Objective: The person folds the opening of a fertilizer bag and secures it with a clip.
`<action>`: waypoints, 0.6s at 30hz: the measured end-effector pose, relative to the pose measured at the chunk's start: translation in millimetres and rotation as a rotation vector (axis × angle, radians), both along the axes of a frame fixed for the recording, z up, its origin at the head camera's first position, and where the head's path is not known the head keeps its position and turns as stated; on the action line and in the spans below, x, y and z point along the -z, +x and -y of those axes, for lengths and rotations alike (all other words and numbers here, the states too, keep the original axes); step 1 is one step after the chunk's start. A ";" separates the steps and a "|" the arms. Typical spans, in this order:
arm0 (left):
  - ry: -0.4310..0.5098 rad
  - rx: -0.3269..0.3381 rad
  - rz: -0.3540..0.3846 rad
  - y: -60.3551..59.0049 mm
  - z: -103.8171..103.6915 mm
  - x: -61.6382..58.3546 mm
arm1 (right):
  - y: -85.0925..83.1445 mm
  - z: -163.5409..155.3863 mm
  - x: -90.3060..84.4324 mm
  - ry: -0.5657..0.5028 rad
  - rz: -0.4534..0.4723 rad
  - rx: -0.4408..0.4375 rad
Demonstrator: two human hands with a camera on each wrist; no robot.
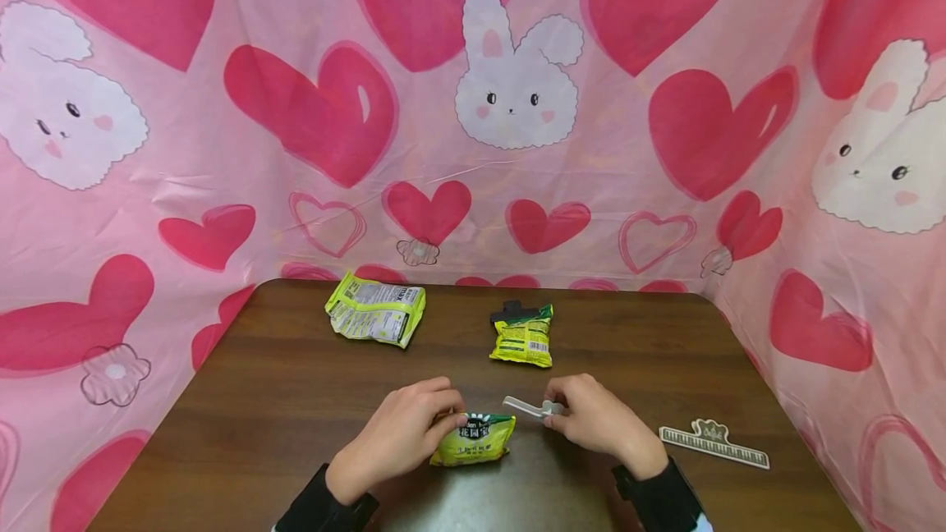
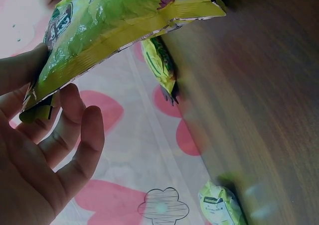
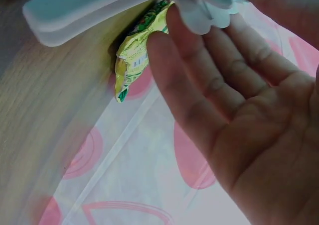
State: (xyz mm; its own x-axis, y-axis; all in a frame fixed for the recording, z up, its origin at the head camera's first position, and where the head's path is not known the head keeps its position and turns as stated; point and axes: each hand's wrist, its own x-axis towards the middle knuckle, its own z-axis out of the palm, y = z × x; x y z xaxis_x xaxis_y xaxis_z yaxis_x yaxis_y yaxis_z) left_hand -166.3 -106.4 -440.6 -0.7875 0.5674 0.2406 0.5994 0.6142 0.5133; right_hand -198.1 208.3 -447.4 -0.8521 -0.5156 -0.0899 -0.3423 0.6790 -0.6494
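Note:
My left hand grips the left end of a small yellow-green snack bag near the table's front edge. In the left wrist view the bag sits between thumb and fingers. Just right of the bag, my right hand pinches a pale plastic bag clip by its end. The clip's long arm points left, toward the bag's top. In the right wrist view the clip lies above the fingers.
A second yellow bag with a black clip on its top lies mid-table. A crumpled flat bag lies at the back left. A piano-key patterned clip rests at the right on the brown table. Pink heart cloth surrounds it.

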 end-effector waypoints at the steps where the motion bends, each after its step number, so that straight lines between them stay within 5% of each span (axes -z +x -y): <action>1: -0.002 -0.002 -0.004 0.2 -0.1 0.1 | 0.2 0.4 -0.6 -0.003 -0.008 0.001; 18: 0.002 -0.004 0.014 0.0 0.1 -0.8 | -0.8 1.2 -4.5 -0.089 -0.191 -0.076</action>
